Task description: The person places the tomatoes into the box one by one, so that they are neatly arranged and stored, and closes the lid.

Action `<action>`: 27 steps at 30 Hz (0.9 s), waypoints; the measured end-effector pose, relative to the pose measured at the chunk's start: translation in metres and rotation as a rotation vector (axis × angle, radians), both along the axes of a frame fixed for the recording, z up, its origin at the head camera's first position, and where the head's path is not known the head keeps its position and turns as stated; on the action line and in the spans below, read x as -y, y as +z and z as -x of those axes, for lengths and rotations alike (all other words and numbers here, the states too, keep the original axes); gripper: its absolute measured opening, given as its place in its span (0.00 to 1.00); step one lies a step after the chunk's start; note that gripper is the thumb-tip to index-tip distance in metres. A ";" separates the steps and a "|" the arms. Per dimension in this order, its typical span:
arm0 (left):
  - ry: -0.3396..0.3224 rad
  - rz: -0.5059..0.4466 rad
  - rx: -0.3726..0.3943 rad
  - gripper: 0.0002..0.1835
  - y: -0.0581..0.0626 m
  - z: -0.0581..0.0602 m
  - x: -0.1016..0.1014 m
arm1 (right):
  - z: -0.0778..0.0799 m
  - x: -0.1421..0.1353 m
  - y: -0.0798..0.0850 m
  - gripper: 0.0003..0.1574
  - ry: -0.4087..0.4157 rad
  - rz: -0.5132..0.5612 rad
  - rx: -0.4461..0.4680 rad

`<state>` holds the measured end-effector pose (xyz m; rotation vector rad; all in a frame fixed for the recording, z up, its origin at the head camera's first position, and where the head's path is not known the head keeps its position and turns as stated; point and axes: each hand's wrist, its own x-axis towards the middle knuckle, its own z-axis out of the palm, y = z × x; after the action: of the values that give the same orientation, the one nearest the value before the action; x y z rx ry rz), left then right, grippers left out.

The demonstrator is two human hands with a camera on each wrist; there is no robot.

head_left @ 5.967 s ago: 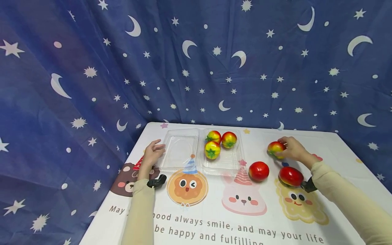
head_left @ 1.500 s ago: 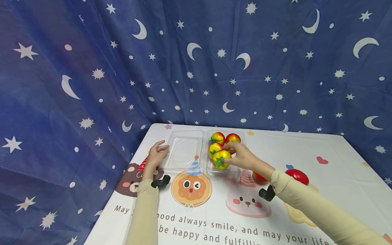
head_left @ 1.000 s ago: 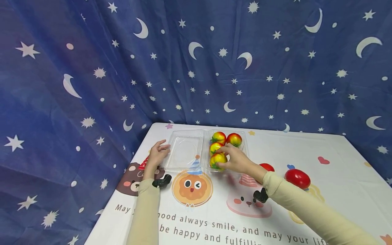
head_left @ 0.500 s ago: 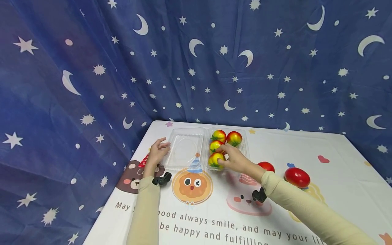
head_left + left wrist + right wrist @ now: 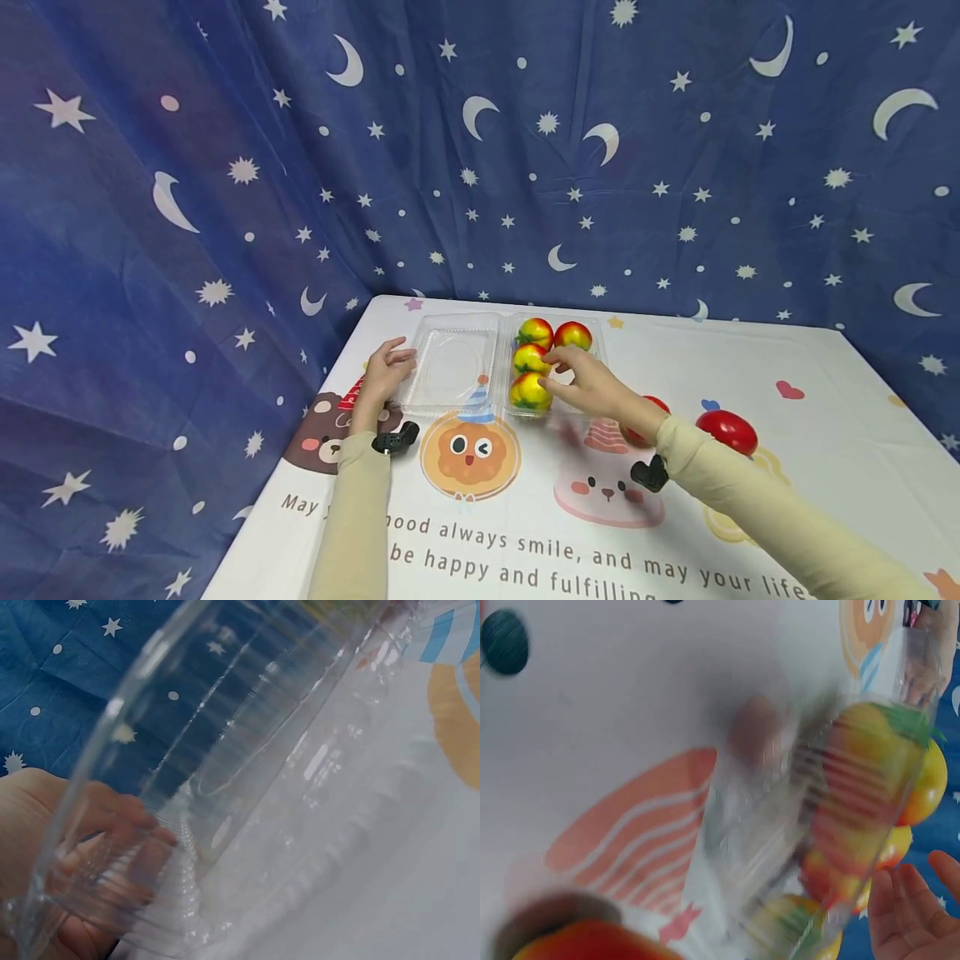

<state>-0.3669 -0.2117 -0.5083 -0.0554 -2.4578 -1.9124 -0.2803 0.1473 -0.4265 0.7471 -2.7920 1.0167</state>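
In the head view a clear plastic clamshell box point(image 5: 573, 398) lies unfolded, its lid point(image 5: 453, 367) to the left. Several red-and-yellow toy fruits with green leafy tops sit in the right half; the nearest fruit point(image 5: 531, 392) is at the front left. My right hand point(image 5: 592, 385) hovers beside it, fingers spread and holding nothing. Loosely bent, my left hand point(image 5: 386, 372) rests at the lid's left edge. In the left wrist view its fingers point(image 5: 139, 847) show through the clear wall.
Right of the box lie two more fruits: a partly hidden red one point(image 5: 636, 429) under my right forearm and a red one point(image 5: 727, 432) farther right. A printed white cloth point(image 5: 810, 450) covers the table. A blue starry curtain point(image 5: 660, 150) hangs behind.
My right hand picked up a fruit from the right side, brought it to the box's front left and let go, then drew slightly rightward. The left hand kept its place.
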 end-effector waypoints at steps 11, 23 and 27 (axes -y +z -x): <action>0.012 0.015 -0.003 0.31 0.002 0.000 -0.001 | -0.010 -0.035 0.010 0.25 -0.054 -0.022 0.012; 0.009 0.000 -0.007 0.31 -0.001 0.000 -0.002 | -0.032 -0.083 0.008 0.23 -0.102 -0.092 -0.002; 0.010 0.006 -0.010 0.31 -0.002 0.001 -0.002 | -0.040 -0.098 0.006 0.20 -0.103 -0.101 -0.012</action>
<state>-0.3683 -0.2097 -0.5104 -0.0528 -2.4524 -1.8960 -0.2405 0.2456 -0.4206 0.6099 -2.8561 0.8581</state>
